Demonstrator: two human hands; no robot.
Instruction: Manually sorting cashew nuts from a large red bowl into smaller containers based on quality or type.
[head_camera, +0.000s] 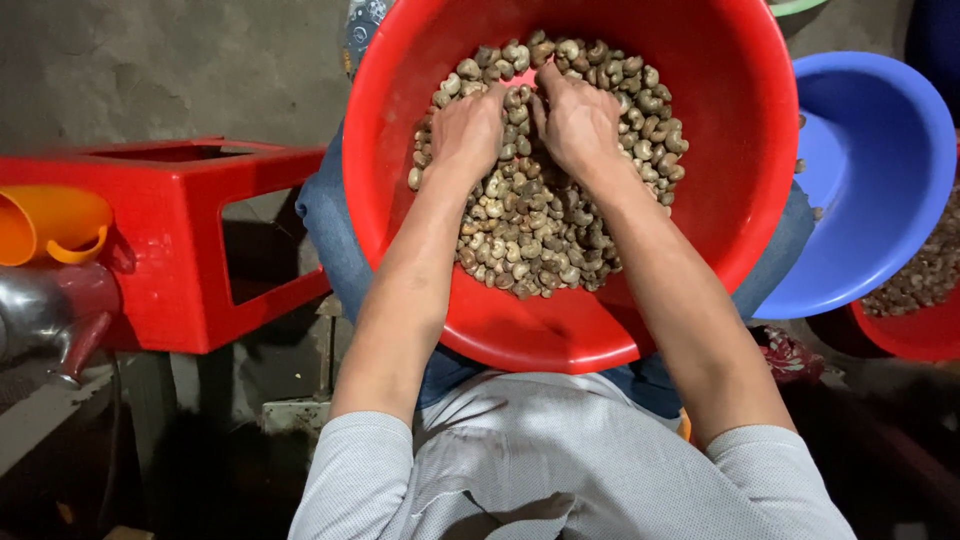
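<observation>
Red basin, frame centre: my left hand and right hand dig into cashew nuts; fingers buried, grip unclear.

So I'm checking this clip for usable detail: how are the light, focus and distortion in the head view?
Head view: soft, even light on the red basin, with faint sheen on its wall and no harsh glare; the nuts and both hands, left hand and right hand, look sharp; the lower corners fall into dark shadow; the wide lens bows the basin and stretches the forearms.
</observation>
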